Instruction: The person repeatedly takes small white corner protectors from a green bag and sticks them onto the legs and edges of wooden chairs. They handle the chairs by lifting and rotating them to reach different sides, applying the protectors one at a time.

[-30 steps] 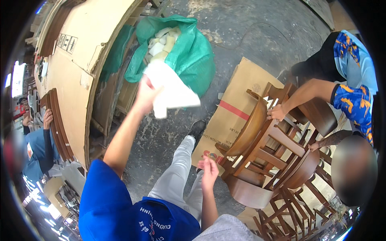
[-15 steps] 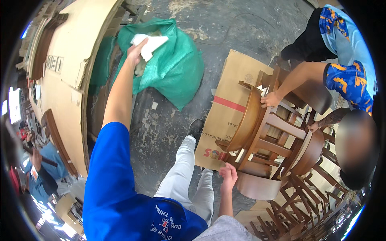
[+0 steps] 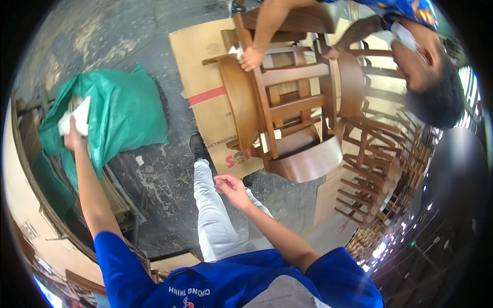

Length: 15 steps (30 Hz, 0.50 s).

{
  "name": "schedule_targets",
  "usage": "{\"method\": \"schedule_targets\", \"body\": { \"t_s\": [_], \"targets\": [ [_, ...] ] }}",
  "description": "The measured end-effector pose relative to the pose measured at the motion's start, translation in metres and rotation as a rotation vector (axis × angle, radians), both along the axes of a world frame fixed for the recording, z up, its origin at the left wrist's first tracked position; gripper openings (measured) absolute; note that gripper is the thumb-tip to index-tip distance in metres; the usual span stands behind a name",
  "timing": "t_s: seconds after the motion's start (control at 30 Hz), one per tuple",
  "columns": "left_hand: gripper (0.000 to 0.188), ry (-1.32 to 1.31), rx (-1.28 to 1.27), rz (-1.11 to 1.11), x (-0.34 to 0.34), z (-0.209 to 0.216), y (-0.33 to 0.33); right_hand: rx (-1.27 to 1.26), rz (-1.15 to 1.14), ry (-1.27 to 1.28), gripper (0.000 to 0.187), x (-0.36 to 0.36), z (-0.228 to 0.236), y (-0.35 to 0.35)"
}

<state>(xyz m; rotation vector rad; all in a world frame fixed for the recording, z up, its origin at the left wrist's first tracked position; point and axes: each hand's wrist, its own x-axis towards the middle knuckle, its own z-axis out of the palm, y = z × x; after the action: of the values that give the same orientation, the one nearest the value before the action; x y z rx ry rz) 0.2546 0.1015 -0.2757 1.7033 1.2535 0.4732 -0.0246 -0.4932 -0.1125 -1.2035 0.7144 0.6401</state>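
"Checking the left hand [image 3: 73,136] first: what has it got?"

"A white foam piece [image 3: 78,117], gripped in the fingers at the mouth of the green sack [image 3: 134,110]."

"And the right hand [image 3: 232,190]?"

"Half curled above the pale trousers [image 3: 215,226], well apart from the sack. No object shows in it, though the tucked fingers could hide something small; I cannot tell."

"How far along does it look?"

"The foam is already at the sack's opening, so I'd call the placing nearly done. What's left is the release: the fingers are not yet off it."

"What about the wooden chairs [image 3: 295,105]?"

"They're bunched together, partly over a flattened cardboard sheet [image 3: 197,61], with a co-worker's hand [image 3: 251,58] on the frame. Neither of the person's own hands touches them."
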Motion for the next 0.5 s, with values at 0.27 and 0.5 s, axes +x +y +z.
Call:
{"method": "schedule_targets", "body": {
  "t_s": [0.27, 0.5],
  "targets": [
    [0.039, -0.470, 0.250, -0.004, -0.057, 0.208, -0.153, -0.238, 0.069, -0.022, 0.021, 0.012, 0.002, -0.063],
    [0.043, -0.078, -0.547, -0.441, -0.214, 0.232, -0.475, -0.081, -0.089, -0.419, 0.035, 0.041, 0.049, -0.109]
  ]
}}
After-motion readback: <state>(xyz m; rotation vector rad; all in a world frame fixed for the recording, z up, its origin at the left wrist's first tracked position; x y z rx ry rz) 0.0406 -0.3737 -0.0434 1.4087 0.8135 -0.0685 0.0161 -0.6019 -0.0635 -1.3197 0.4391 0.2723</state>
